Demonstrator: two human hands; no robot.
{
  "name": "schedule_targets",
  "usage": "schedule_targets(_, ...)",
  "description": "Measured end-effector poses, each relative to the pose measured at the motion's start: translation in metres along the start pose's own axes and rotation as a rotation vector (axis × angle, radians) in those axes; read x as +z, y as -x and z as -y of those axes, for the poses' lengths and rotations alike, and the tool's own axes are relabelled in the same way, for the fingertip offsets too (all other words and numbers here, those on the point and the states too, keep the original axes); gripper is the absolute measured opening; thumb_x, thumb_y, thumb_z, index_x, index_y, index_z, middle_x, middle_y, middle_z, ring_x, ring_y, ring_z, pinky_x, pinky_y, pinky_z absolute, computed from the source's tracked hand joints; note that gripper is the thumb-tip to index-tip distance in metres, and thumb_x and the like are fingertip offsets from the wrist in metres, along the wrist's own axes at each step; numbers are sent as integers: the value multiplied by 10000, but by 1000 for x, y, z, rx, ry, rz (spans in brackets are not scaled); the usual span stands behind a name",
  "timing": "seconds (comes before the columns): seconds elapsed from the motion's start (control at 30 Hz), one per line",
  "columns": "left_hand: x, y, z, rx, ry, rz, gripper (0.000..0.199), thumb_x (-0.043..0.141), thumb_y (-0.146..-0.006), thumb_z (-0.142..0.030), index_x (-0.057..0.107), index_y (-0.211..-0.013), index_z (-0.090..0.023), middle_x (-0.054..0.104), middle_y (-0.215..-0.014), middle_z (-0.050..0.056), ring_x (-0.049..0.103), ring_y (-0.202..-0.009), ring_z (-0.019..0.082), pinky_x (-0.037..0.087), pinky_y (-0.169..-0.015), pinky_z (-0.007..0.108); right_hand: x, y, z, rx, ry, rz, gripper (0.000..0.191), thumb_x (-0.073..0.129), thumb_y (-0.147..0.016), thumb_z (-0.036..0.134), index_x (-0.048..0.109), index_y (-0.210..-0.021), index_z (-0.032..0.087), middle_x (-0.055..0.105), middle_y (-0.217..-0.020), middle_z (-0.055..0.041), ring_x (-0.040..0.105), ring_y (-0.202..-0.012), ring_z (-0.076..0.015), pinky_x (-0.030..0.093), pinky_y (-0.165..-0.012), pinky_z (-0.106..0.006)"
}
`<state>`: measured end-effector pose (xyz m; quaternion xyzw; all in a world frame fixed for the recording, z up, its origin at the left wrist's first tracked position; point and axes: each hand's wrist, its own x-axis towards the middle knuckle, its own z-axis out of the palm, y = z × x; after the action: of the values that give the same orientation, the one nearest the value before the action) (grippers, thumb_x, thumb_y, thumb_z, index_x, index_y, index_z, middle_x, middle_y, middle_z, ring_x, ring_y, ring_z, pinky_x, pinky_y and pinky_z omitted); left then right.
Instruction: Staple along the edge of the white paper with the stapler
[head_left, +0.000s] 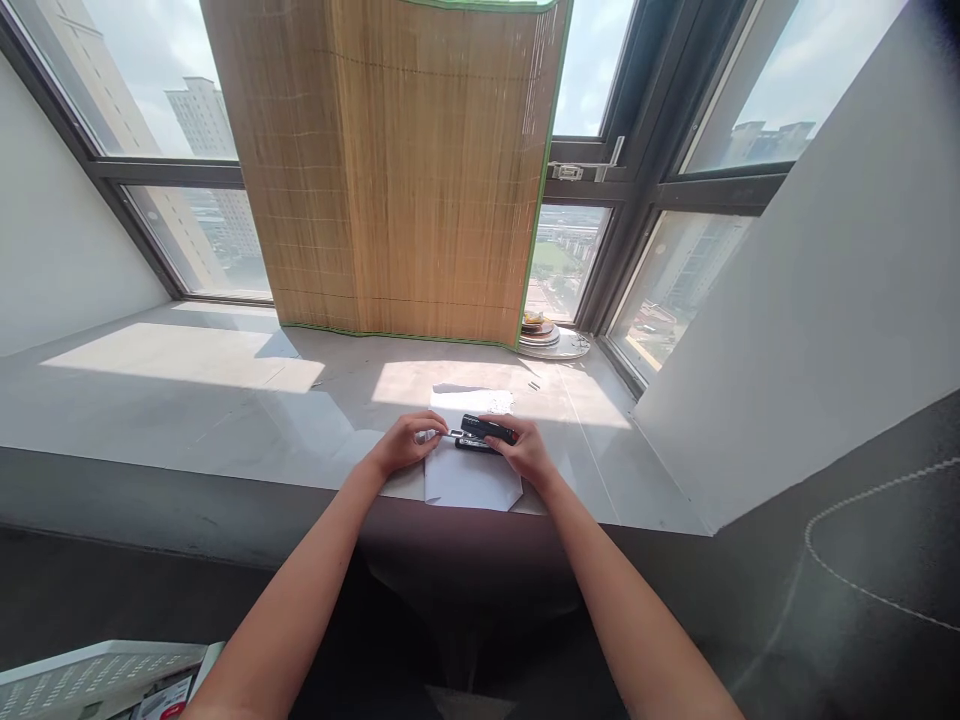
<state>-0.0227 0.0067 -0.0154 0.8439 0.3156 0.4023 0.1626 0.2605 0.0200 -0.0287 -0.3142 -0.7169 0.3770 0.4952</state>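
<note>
A black stapler [486,431] is held above white paper [472,480] on the window sill. My right hand [525,450] is closed round its right end, thumb below and fingers on top. The stapler's jaws stand a little apart toward the left. My left hand [411,440] pinches at the stapler's left tip, where a small metallic piece shows between the fingers and the stapler; its exact shape is too small to tell. The paper lies beneath both hands, near the front edge of the sill.
A bamboo mat [405,180] hangs in front of the window behind the paper. Stacked round items [544,338] sit in the sill's back right corner. Small staple-like bits [533,385] lie right of the paper. A white perforated basket [105,675] is at the lower left.
</note>
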Motion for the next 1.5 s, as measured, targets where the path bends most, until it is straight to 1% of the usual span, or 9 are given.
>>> schedule_targets(0.2,-6,-4,-8,1,58,-103,150,709,-999,-309,804,-962,-199,772,-1051,112,738,-992,225,599,-904,385,-8,2,1,40,-152,-75,384,848,-832,423,845,-1148,206,820,-1105,-114,756,-1040,-337,600,-980,-579)
schedule_targets(0.37,-6,-3,-3,24,131,3,219,811,-923,-427,806,-963,-212,741,-1113,120,716,-1028,250,579,-894,400,-6,5,5,17,-172,59,400,855,-840,477,848,-1139,211,819,-1033,-104,746,-944,-297,614,-885,-496)
schedule_targets(0.53,-1,-5,7,13,92,40,789,953,-705,-573,643,-1355,-252,631,-1280,130,683,-950,226,550,-795,362,0,6,13,-97,-79,269,409,784,-926,507,818,-1207,211,805,-1049,-99,735,-948,-264,586,-864,-402)
schedule_targets(0.77,4,-2,10,-14,58,107,503,787,-911,-550,625,-1281,-251,582,-1237,107,616,-967,213,531,-773,327,3,4,17,-181,-23,374,500,740,-970,531,707,-1341,198,750,-1223,-119,706,-1117,-268,556,-987,-411)
schedule_targets(0.97,3,-6,8,29,67,139,501,847,-851,-550,670,-1179,-215,599,-1198,114,614,-944,210,548,-851,356,5,4,19,-165,-22,411,518,747,-944,574,718,-1318,217,763,-1169,-89,724,-1052,-252,580,-940,-382)
schedule_targets(1.1,2,-6,5,-7,34,134,538,888,-814,-505,668,-1211,-218,646,-1207,124,642,-1075,263,557,-957,407,8,6,18,-141,-11,271,421,827,-878,530,811,-1161,217,813,-1052,-90,753,-945,-268,609,-888,-425)
schedule_targets(1.2,3,-5,8,-58,-28,97,341,708,-979,-473,695,-1208,-221,682,-1295,139,639,-1240,293,515,-1088,456,-2,15,18,-79,-8,52,332,838,-871,438,831,-1138,241,826,-1057,-82,770,-979,-290,618,-928,-464)
schedule_targets(1.3,7,-2,16,-107,-162,130,325,562,-1058,-438,731,-1255,-243,632,-1481,139,557,-1406,328,442,-1182,525,-32,34,17,-3,22,-111,306,813,-879,384,832,-1156,254,823,-1104,-81,774,-1036,-315,630,-952,-501)
schedule_targets(1.5,17,0,19,-150,-346,238,416,647,-996,-478,720,-1350,-270,605,-1529,135,528,-1429,370,427,-1171,551,-96,68,5,66,216,-259,281,836,-831,363,856,-1082,240,829,-1071,-83,779,-1004,-326,634,-972,-538)
